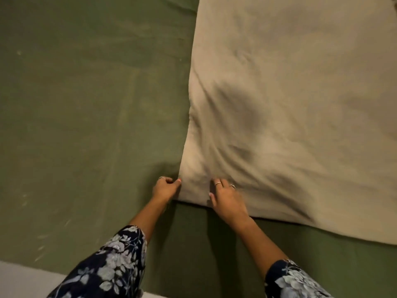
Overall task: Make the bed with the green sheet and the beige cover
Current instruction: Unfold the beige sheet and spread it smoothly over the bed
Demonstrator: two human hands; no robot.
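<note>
Left hand (165, 188) pinches the beige cover (290, 104) corner, right hand (225, 197) presses flat, ready to spread it across the green sheet (86, 104).

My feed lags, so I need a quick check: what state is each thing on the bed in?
Green sheet: spread flat, left half bare.
Beige cover: on the right half only, wrinkled near its corner.
Left hand: pinching the cover's corner edge.
Right hand: resting on the cover, fingers spread.
</note>
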